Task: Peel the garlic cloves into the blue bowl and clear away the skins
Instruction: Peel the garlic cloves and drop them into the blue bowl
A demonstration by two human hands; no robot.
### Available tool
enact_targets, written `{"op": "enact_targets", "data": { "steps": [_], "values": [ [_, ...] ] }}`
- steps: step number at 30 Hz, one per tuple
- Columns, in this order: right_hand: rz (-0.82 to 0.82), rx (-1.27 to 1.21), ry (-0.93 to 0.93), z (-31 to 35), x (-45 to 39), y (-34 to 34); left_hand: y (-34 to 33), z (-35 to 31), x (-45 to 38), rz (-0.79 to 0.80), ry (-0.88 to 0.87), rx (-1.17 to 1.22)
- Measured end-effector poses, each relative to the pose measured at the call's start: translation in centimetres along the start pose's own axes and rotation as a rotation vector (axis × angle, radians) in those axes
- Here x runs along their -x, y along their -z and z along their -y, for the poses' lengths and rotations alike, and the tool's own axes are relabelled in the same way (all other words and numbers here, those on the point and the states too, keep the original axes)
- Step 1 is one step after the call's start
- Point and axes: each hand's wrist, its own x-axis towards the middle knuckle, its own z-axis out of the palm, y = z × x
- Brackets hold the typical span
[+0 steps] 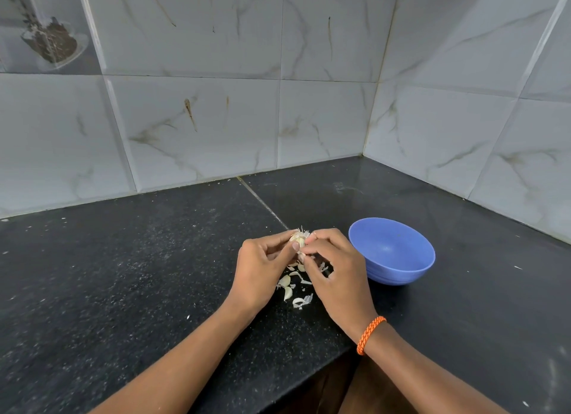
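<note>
An orange braided wristband (370, 335) circles the right wrist, nearest the camera at about 5 o'clock from the hands. Loose garlic skins (293, 287) lie scattered on the black counter (139, 274), just below and between both hands. The left hand (262, 268) curls its fingers round a garlic bulb (299, 238), thumb laid across its front. The right hand (333, 268) meets it from the 3 o'clock side, fingertips pinching the same bulb, so the garlic sits held between the two hands, raised above the skins. The blue bowl (392, 253) stands on the counter just beside the right hand at 3 o'clock; no cloves show inside. Marbled wall tiles (200, 119) rise at 12 o'clock.
</note>
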Motion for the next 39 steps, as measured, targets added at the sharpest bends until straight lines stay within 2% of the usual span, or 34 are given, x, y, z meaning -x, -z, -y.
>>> {"op": "enact_targets", "data": {
  "steps": [10, 19, 27, 29, 33, 39],
  "values": [
    [-0.049, -0.017, 0.000, 0.0, 0.0, 0.1, 0.0, 0.4, -0.2, 0.021, -0.044, -0.151],
    [-0.027, -0.304, -0.247, -0.6, -0.1, 0.1, 0.1, 0.2, -0.1, -0.023, -0.114, -0.405],
    [-0.028, -0.450, -0.305, -0.5, -0.2, 0.1, 0.2, 0.1, 0.0, -0.070, -0.143, -0.461],
    [-0.055, -0.415, -0.305, -0.6, -0.3, 0.1, 0.1, -0.1, 0.1, -0.110, -0.140, -0.466],
    [-0.035, -0.173, -0.302, -1.2, -0.2, -0.3, 0.4, -0.2, 0.0, -0.210, -0.106, -0.467],
    [0.081, 0.023, -0.275, -1.9, -0.1, -0.8, 0.5, -0.7, 0.2, -0.233, -0.065, -0.348]
  ]
}}
